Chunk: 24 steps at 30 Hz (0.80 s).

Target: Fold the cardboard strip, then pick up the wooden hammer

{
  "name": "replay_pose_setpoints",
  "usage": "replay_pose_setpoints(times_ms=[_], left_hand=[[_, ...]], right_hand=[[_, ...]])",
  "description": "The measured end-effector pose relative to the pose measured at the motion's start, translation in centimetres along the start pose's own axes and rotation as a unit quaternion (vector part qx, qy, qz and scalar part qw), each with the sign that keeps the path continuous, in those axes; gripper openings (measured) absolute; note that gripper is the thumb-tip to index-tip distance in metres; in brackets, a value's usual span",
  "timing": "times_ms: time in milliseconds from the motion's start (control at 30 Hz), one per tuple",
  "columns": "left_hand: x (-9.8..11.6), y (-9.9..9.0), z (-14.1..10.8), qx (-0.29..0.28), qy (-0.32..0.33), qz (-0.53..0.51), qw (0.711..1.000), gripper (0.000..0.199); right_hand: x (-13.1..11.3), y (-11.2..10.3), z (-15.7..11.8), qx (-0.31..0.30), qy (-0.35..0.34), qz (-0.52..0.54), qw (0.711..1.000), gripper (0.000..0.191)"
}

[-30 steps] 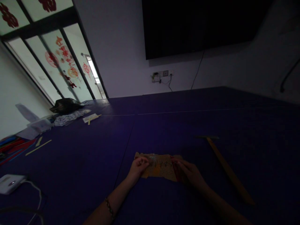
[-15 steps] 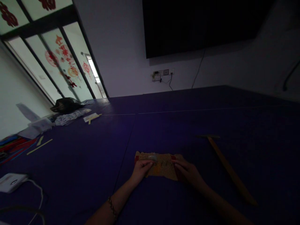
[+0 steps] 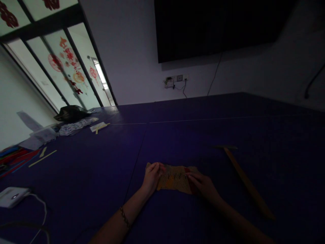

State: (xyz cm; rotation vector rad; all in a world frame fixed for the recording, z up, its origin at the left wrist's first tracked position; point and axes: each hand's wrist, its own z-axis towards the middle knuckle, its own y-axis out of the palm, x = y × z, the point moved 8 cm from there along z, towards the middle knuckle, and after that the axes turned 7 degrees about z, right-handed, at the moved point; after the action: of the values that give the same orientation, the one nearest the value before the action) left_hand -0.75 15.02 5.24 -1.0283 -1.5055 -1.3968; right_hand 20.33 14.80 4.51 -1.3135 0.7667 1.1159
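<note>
- Seeing left hand (image 3: 151, 177) now higher on tan, papery-looking rectangular packet (image 3: 176, 179), lower centre of frame; fingers bunched, grip unclear.
- Right hand (image 3: 206, 187) unmoved, seemingly pinching packet's red band (image 3: 192, 188); I judge it's steadying.

Brown packet (image 3: 175, 177), roughly flat
Its speckled face shows dark marks across the middle, an orange patch toward the lower left and a red band near the right end; it lies crosswise on the purple table (image 3: 182, 142).
</note>
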Motion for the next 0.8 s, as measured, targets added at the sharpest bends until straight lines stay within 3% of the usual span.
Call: replay_pose_setpoints(times_ms=[133,333,433,567,800], left_hand=[[-1.7,0.6,0.0,0.004,-0.008,-0.016,1.0,0.04],[-2.6,-0.3,-0.5,0.03,0.009,0.028,0.999,0.041],[-2.6,0.3,-0.6,0.008,0.017,0.126,0.992,0.029],[-2.3,1.5,-0.4,-0.044,0.04,0.298,0.953,0.013],[-2.7,1.5,0.0,-0.069,0.026,0.271,0.96,0.01]], right_hand=[[0.2,-0.1,-0.2,-0.006,0.015,0.018,1.0,0.029],[0.4,-0.4,-0.3,-0.002,0.034,0.052,0.998,0.033],[0.3,-0.5,-0.2,-0.006,0.024,0.078,0.997,0.035],[-0.1,-0.6,-0.2,-0.008,0.028,0.091,0.995,0.043],[-0.9,-1.1,0.1,-0.001,0.049,0.11,0.993,0.05]])
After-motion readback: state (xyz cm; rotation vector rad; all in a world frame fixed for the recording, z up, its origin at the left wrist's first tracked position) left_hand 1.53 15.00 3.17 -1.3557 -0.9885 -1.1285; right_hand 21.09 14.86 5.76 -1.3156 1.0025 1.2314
